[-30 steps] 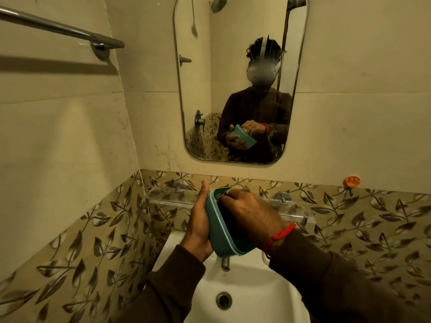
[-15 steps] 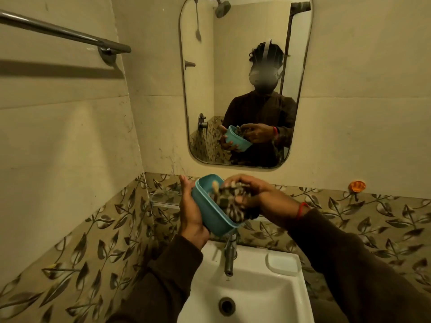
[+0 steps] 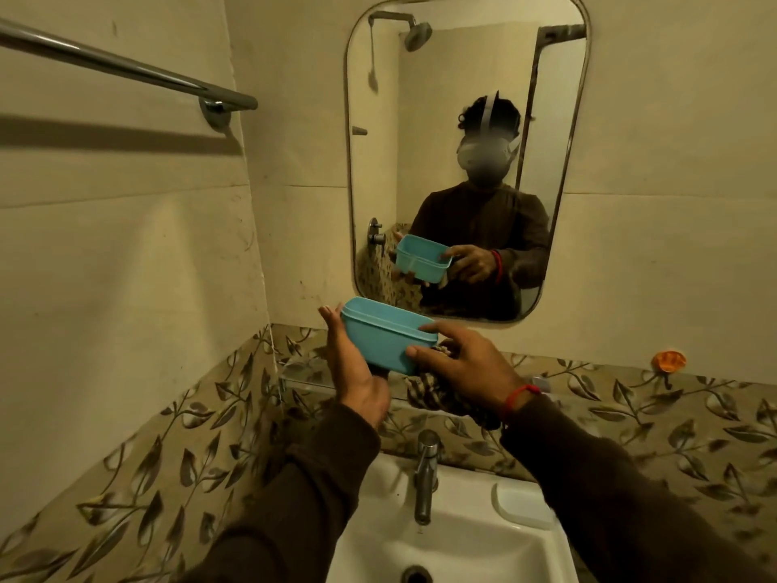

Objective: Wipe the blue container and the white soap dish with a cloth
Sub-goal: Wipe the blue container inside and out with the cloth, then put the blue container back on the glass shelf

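You hold the blue container (image 3: 389, 336) upright above the sink (image 3: 458, 536), between both hands. Your left hand (image 3: 357, 372) cups its left end and underside, fingers closed around the wall. Your right hand (image 3: 466, 368) grips the right end, with the index finger laid on the rim and the thumb on the near wall; the patterned cloth (image 3: 437, 391) is bunched under that palm, touching the container's lower right corner.

The step in hand appears to be wiping the container's outside.

1. Keep the left hand as the fixed support; do not loosen it while the right hand shifts.
2. Slide the cloth from beneath the right palm onto the near wall, then work toward the left hand.
3. Rotate the container with the left hand to present each wall and the base.
4. Press lightly; the thin plastic probably flexes.

The white soap dish (image 3: 523, 504) sits on the sink's ledge, below your right forearm and right of the tap (image 3: 425, 477). It is untouched; treat it next.
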A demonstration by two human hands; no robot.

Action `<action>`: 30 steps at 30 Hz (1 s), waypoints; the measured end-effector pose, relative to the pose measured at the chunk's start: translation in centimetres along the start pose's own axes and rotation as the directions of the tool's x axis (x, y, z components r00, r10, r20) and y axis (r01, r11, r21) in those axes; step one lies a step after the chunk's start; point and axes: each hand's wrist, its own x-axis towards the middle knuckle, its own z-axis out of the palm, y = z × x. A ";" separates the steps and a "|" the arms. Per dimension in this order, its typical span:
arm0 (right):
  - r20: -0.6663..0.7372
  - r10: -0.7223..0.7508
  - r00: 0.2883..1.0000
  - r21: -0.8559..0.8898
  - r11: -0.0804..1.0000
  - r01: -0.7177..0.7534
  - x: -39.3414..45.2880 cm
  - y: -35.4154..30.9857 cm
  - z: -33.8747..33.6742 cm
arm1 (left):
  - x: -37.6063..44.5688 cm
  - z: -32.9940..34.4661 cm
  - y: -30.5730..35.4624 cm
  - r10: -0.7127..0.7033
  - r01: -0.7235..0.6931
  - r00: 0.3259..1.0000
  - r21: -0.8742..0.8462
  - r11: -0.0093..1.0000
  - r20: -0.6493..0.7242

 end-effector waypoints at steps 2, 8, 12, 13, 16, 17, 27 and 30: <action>-0.046 -0.023 0.999 -0.114 0.993 0.018 0.9 0.6 0.2 | 0.7 -0.7 -0.3 0.011 -0.011 1.000 0.068 0.998 -0.001; 0.003 -0.034 0.999 -0.471 0.881 0.032 3.3 3.4 1.4 | 3.8 -4.1 0.3 0.036 -0.072 0.997 0.553 0.830 0.075; 0.024 -0.021 0.999 -0.599 0.800 0.031 5.1 5.0 3.6 | 7.0 -5.0 0.2 0.127 -0.178 0.984 0.781 0.599 0.127; 0.026 -0.021 0.999 -0.623 0.782 0.033 5.5 5.4 4.1 | 7.8 -5.2 0.2 0.120 -0.183 0.983 0.801 0.570 0.139; 0.029 -0.015 0.999 -0.659 0.752 0.030 6.6 6.7 5.1 | 9.8 -6.1 0.1 0.068 -0.156 0.988 0.830 0.536 0.142; 0.032 -0.014 0.999 -0.665 0.746 0.031 7.0 7.0 5.4 | 10.4 -6.4 0.0 0.056 -0.143 0.989 0.840 0.523 0.134; 0.103 -0.026 0.994 -0.809 0.580 0.099 8.0 10.0 7.7 | 12.4 -9.0 -1.7 0.002 -0.100 0.994 0.901 0.422 0.110; 0.111 -0.015 0.994 -0.814 0.572 0.100 8.2 10.1 7.6 | 12.4 -9.2 -1.7 0.000 -0.104 0.994 0.910 0.402 0.113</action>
